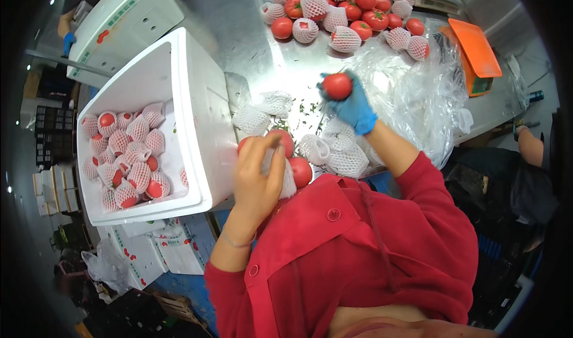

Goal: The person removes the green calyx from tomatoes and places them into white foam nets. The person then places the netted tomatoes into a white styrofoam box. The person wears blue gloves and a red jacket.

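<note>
In a blue glove, my right hand [351,107] grips a ripe red tomato [337,86] above the metal table [250,65]. My left hand [257,176] is bare and slightly blurred, with bent fingers over loose tomatoes [301,172] at the near table edge. Whitish foam netting [288,183] shows beside its thumb; whether the fingers hold anything is hidden. Between my hands lie empty white foam net sleeves [342,154] and scattered green stem bits [309,108]. At left, a white foam box [201,114] contains several tomatoes in foam nets [138,152].
Tomatoes, some netted, form a pile [340,11] at the far side. Clear plastic film [394,87] spreads right of my gloved hand, near an orange scale [479,51]. Another foam box [130,24] stands behind the first. Another person's blue-gloved hand [69,43] shows far left.
</note>
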{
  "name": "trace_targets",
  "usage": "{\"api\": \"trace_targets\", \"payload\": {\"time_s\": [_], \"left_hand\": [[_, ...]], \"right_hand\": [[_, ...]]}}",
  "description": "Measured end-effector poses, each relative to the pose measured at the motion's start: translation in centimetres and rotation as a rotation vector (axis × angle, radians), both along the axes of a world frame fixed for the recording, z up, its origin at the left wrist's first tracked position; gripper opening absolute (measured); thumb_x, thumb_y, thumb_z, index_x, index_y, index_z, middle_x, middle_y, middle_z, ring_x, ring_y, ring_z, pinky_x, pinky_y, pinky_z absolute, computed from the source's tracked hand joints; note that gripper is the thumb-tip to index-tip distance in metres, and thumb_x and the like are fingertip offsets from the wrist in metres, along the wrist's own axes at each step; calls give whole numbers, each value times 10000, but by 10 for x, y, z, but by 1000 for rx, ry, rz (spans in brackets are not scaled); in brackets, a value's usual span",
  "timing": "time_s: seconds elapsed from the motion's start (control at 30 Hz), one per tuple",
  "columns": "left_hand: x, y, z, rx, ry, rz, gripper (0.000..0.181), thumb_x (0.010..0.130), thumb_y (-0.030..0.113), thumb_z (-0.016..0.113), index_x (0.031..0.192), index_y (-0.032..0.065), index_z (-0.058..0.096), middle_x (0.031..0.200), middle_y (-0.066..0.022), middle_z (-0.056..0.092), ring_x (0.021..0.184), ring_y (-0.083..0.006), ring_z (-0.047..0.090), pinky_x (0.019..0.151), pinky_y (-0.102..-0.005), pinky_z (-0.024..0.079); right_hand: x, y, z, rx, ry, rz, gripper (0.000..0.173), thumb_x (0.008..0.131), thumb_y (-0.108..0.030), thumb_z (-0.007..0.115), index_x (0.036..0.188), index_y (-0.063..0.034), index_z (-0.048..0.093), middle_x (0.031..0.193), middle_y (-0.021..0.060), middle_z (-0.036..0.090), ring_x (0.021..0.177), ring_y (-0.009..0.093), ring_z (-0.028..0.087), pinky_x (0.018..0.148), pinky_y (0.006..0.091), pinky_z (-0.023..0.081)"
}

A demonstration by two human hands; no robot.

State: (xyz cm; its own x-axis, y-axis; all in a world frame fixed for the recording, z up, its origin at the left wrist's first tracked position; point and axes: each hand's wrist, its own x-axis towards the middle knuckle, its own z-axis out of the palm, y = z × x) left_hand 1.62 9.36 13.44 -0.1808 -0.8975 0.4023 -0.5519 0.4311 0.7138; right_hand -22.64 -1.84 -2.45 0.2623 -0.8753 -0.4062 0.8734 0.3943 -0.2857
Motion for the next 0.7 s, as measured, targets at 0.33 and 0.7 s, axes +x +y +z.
{"api": "trace_targets", "payload": {"time_s": [0.33, 0.7], "left_hand": [[203, -63, 115, -54, -522, 463, 195, 841, 183, 668, 887, -5, 648, 778, -147, 660, 726, -265, 642, 660, -333, 482], [213, -116, -2, 1082, -1035, -294, 684, 669, 410, 782, 1222, 62, 582, 1121, -205, 625, 1010, -345, 609, 868, -381, 476]], "right_hand": [[-201, -170, 24, -348, 295, -354, 482, 1006, -278, 390, 1360, 50, 383, 1389, 273, 425, 1295, 343, 433, 1100, 414, 348], [-105, -121, 12, -368, 427, 166, 436, 992, -255, 443, 1344, 2, 464, 1322, 115, 554, 1188, 210, 566, 875, 280, 507]]}}
